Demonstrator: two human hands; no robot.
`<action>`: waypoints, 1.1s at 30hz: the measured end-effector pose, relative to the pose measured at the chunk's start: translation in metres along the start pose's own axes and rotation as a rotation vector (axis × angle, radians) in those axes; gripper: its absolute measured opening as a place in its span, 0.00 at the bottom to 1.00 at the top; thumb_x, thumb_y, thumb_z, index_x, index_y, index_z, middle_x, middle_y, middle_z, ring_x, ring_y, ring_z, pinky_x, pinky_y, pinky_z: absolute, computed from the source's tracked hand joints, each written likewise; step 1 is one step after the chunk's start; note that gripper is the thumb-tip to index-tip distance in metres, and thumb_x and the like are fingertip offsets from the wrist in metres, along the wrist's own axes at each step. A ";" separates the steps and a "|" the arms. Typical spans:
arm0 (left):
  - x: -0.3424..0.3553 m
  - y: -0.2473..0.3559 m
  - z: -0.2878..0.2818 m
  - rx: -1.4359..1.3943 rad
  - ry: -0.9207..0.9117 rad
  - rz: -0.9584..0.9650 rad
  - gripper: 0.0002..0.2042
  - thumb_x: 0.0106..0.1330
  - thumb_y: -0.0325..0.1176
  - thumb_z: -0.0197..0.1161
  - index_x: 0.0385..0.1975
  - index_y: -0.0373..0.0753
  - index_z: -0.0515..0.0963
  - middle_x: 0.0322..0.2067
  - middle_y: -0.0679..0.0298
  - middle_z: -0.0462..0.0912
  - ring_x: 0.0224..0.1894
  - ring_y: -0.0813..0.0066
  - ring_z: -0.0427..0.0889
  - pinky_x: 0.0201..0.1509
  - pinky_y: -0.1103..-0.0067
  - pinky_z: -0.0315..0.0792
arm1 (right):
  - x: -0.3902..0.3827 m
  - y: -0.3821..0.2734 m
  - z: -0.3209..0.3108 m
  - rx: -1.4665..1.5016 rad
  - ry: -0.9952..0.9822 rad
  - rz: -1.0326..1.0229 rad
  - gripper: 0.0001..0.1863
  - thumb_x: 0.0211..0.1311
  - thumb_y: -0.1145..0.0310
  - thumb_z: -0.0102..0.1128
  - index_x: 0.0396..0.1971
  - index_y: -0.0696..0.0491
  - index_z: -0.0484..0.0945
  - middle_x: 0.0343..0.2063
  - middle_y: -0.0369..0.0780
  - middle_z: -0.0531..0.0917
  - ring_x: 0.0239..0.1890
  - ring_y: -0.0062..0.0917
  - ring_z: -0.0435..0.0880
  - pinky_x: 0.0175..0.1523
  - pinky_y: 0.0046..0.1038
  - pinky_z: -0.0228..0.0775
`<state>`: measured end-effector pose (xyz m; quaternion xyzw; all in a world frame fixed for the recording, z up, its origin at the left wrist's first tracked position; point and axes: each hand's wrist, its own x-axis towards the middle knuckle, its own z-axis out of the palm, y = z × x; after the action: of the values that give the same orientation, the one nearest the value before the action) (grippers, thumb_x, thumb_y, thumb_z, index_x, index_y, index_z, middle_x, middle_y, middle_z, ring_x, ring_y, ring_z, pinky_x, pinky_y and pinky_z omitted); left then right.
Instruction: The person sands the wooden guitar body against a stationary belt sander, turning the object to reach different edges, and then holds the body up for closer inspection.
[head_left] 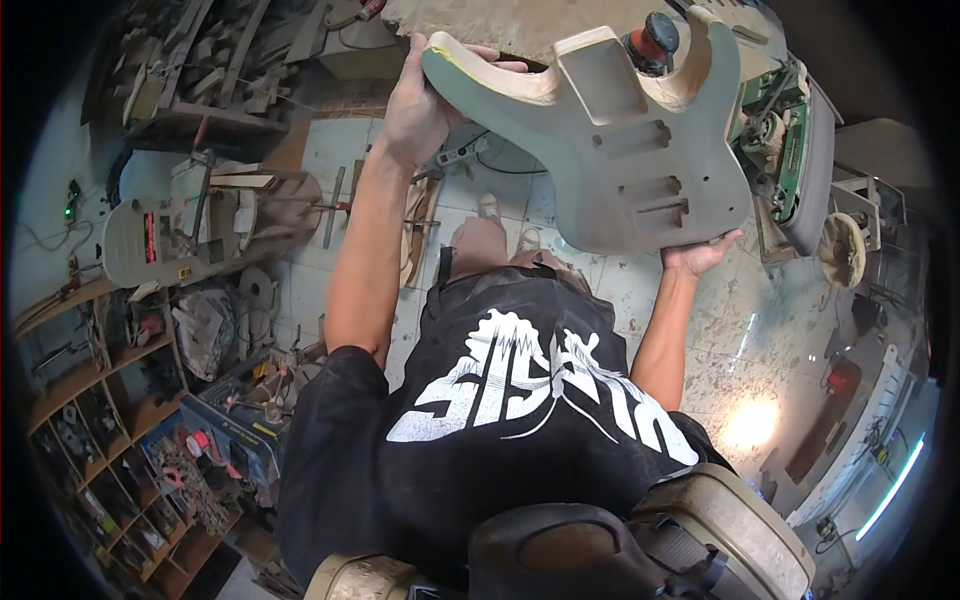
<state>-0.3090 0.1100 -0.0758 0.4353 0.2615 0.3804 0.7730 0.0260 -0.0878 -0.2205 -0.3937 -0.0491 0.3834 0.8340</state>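
Note:
Raised before me is an electric guitar body (600, 160), grey-green on its face, with bare pale wood along the horns and the neck pocket. Several routed cavities and small holes show in the face. My left hand (425, 110) grips the tip of the longer horn at the left, its fingers passing behind the wood. Under the lower right edge, my right hand (697, 257) supports the body, with fingers partly hidden beneath it.
A wooden workbench (480, 25) stands ahead, with a red and black sander (652, 42) on it. Green machinery (793, 150) is at the right. Wooden shelves (100, 460) and a tool-filled crate (235, 430) line the left. A power strip (463, 152) lies on the tiled floor.

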 end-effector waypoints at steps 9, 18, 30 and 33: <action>0.009 -0.005 -0.003 -0.186 0.034 0.049 0.37 0.77 0.59 0.23 0.51 0.30 0.72 0.54 0.36 0.77 0.58 0.47 0.78 0.66 0.58 0.71 | -0.002 -0.013 0.006 0.016 -0.063 -0.023 0.42 0.64 0.30 0.49 0.66 0.48 0.67 0.61 0.39 0.73 0.61 0.38 0.72 0.62 0.45 0.68; 0.028 -0.007 -0.008 -0.240 -0.034 0.162 0.36 0.78 0.59 0.26 0.44 0.32 0.76 0.53 0.36 0.79 0.56 0.48 0.80 0.65 0.59 0.71 | -0.001 -0.027 0.011 0.070 -0.110 -0.001 0.41 0.66 0.31 0.46 0.66 0.49 0.67 0.60 0.39 0.75 0.59 0.36 0.74 0.60 0.42 0.70; -0.019 -0.027 -0.002 -0.397 0.111 0.105 0.36 0.77 0.59 0.31 0.43 0.28 0.76 0.54 0.38 0.78 0.57 0.44 0.78 0.67 0.57 0.69 | -0.045 -0.011 -0.008 0.122 -0.137 0.055 0.41 0.67 0.32 0.47 0.66 0.50 0.66 0.62 0.40 0.73 0.62 0.38 0.72 0.63 0.43 0.68; -0.027 -0.016 0.003 -0.253 0.144 0.085 0.38 0.77 0.58 0.27 0.47 0.25 0.75 0.55 0.37 0.77 0.59 0.43 0.76 0.68 0.56 0.67 | -0.048 0.000 -0.024 0.060 -0.082 0.111 0.41 0.67 0.32 0.48 0.66 0.50 0.66 0.62 0.41 0.73 0.63 0.38 0.71 0.65 0.43 0.66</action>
<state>-0.3160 0.0813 -0.0863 0.3166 0.2477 0.4730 0.7840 0.0016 -0.1353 -0.2265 -0.3544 -0.0498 0.4461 0.8203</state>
